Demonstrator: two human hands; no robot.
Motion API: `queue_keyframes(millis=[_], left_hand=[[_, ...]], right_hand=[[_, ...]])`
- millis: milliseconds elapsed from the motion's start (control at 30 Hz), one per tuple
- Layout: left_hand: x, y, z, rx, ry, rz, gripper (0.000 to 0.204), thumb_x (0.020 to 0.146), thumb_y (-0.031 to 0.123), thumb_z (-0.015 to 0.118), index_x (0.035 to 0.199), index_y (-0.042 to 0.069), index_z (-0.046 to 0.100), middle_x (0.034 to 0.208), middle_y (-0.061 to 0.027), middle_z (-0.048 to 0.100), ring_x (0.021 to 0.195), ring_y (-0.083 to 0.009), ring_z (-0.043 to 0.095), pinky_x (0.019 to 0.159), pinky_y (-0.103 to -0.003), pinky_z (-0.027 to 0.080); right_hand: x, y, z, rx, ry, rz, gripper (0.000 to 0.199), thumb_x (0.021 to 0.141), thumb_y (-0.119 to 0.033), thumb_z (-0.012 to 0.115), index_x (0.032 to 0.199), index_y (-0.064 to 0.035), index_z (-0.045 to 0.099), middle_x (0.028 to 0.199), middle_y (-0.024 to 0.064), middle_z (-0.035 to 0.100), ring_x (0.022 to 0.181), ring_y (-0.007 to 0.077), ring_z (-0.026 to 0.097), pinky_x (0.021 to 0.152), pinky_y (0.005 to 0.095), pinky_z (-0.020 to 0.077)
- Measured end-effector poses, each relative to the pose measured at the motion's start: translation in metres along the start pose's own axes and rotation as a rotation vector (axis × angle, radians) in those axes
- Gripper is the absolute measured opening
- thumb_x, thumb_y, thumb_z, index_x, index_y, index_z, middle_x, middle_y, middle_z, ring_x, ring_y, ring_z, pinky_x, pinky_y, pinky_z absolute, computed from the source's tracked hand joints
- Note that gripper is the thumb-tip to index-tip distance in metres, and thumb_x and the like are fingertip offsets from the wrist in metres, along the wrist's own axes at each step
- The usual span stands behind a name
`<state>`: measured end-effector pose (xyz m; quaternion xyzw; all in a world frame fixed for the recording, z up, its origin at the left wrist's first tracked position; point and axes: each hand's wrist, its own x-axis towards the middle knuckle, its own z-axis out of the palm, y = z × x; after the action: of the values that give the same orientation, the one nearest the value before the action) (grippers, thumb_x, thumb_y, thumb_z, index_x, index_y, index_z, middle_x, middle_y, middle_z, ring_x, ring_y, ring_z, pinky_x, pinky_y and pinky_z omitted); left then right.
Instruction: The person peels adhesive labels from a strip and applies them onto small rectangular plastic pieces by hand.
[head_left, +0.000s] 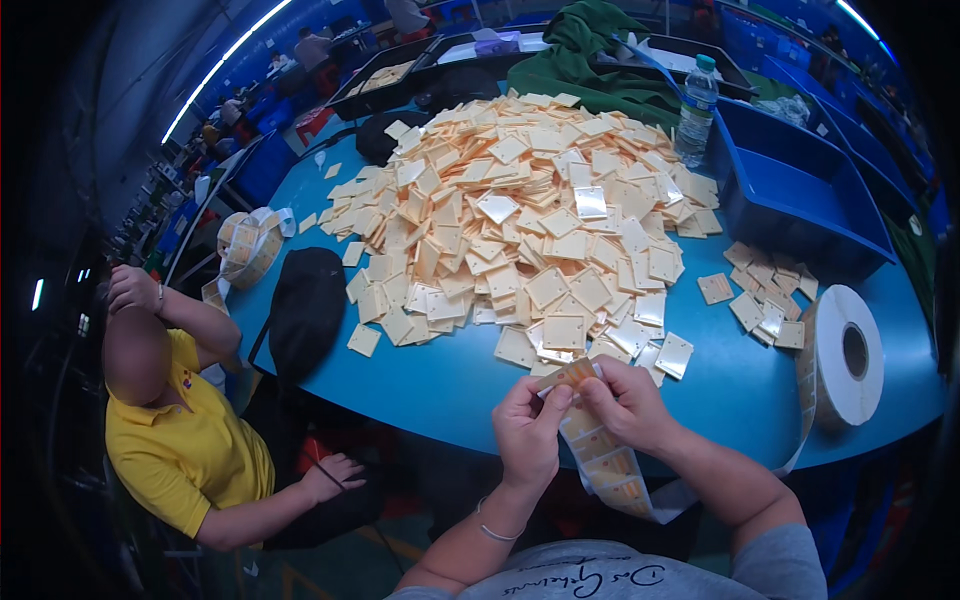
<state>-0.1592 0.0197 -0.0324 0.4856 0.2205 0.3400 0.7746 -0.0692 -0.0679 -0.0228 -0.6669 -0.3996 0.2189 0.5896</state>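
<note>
My left hand (527, 425) and my right hand (627, 402) meet at the near edge of the blue table (440, 380). Both pinch a small tan square card (568, 374) at the top of a strip of labels (605, 462) that hangs down between my forearms. Just beyond my fingers lies a large heap of tan and glossy square cards (520, 215). A big roll of label tape (843, 357) stands on edge to my right, its strip trailing toward my hands.
A smaller pile of cards (765, 295) lies by a blue bin (800, 195). A water bottle (696, 108) and green cloth (590, 60) sit at the back. A black bag (305, 305) and another label roll (248, 245) lie left. A person in a yellow shirt (185, 440) sits left.
</note>
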Motion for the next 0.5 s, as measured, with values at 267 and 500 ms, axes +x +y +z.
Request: queue_keyframes(millis=[267, 500], left_hand=[[0.007, 0.025, -0.026, 0.154, -0.258, -0.031, 0.022, 0.078, 0.013, 0.061, 0.095, 0.001, 0.053, 0.080, -0.0018, 0.055, 0.072, -0.0063, 0.051, 0.063, -0.019, 0.045], [0.096, 0.069, -0.164, 1.455, 0.305, 0.432, 0.039, 0.071, 0.018, 0.064, 0.102, 0.000, 0.049, 0.100, -0.0136, 0.053, 0.097, -0.0261, 0.048, 0.083, -0.035, 0.039]], right_hand=[[0.001, -0.004, -0.004, -0.044, -0.006, 0.051, 0.019, 0.085, -0.016, 0.046, 0.074, -0.0010, 0.050, 0.057, 0.0075, 0.050, 0.051, 0.0129, 0.046, 0.048, 0.0268, 0.0371], [0.003, 0.003, -0.009, 0.160, -0.075, 0.149, 0.022, 0.087, -0.018, 0.044, 0.076, -0.0008, 0.052, 0.063, -0.0012, 0.048, 0.057, 0.0049, 0.042, 0.051, 0.0209, 0.0361]])
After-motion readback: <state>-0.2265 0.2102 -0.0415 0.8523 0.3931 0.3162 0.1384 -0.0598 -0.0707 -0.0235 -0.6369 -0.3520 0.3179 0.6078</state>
